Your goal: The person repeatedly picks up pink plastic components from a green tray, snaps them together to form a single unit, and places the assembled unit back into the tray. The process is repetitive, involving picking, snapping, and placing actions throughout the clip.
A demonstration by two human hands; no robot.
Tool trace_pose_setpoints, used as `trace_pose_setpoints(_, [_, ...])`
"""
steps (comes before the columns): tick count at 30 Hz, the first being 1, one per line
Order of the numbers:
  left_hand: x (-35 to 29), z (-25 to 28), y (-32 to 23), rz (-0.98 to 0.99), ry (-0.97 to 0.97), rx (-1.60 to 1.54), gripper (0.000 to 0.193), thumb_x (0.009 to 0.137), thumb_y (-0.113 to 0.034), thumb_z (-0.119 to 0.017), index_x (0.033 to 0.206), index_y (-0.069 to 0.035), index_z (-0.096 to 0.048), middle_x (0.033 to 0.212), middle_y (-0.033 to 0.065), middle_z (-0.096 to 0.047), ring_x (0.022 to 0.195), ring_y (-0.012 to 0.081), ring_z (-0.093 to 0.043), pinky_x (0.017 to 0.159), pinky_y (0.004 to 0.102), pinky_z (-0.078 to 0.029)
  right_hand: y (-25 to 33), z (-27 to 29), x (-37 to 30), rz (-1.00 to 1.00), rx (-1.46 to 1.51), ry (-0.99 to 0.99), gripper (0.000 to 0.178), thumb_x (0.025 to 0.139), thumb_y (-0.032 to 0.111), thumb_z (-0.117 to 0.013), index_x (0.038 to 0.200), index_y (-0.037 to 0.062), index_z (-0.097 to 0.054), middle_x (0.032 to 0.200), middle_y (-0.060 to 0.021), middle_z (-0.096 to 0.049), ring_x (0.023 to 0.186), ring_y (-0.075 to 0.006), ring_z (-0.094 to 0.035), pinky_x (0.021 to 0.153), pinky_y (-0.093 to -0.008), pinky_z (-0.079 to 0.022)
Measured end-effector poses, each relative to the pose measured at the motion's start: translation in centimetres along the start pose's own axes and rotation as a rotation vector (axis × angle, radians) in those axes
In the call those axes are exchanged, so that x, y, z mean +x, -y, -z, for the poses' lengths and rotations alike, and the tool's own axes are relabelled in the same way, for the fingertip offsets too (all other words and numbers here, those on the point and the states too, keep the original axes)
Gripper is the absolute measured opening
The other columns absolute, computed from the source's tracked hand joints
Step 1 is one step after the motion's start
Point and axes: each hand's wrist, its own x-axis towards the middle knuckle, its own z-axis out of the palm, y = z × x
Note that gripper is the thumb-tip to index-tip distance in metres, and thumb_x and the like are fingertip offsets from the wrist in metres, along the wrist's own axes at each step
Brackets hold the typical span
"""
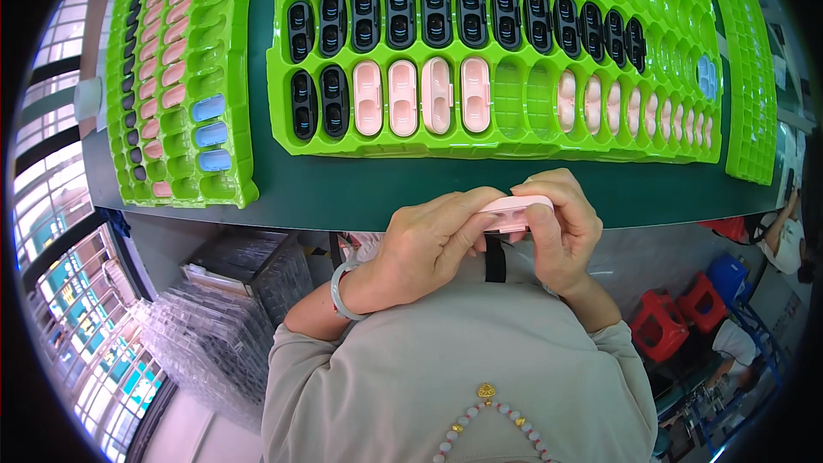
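Note:
Between my two hands is a small pink earbud-case shell (517,204), held just in front of the table's near edge. My left hand (429,244) pinches one end of it with thumb and fingers. The other end is gripped by my right hand (561,227), its thumb pressed against the near side. Right beyond my hands lies a wide green tray (411,153). Its nearest row holds black case parts (303,105), several pink case parts (368,99) with twin hollows, and narrower pink pieces (592,104) toward the right.
A second green tray (244,193) at the left carries dark, pink and blue pieces (214,160). Another green tray (754,141) stands at the far right on the dark green table (343,197). Wrapped stacks (201,334) sit lower left, red stools (658,326) and people lower right.

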Motion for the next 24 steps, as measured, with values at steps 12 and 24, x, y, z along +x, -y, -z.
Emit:
trace_pose_setpoints(12, [0.3,0.4,-0.1,0.180,0.063,-0.314,0.024,0.097,-0.008,-0.052,0.117,0.004,-0.059,0.085,0.0079,-0.066,0.064,0.0086,-0.061,0.058,0.0231,-0.051,-1.1,-0.3,0.0,-0.179,0.196,-0.017,0.024,0.097,0.012,-0.050,0.105,-0.0074,-0.063,0.097,-0.0119,-0.059,0.071,-0.0126,-0.061,0.058,-0.0226,-0.050])
trace_pose_setpoints(24, [-0.1,0.6,-0.4,0.120,-0.012,-0.158,0.025,0.094,-0.005,-0.057,0.117,0.005,-0.060,0.089,0.0100,-0.069,0.068,0.0106,-0.066,0.061,0.0232,-0.053,-0.1,0.3,-0.3,-0.129,0.181,0.024,0.026,0.098,0.007,-0.045,0.113,-0.0089,-0.060,0.100,-0.0144,-0.059,0.073,-0.0155,-0.063,0.062,-0.0247,-0.052])
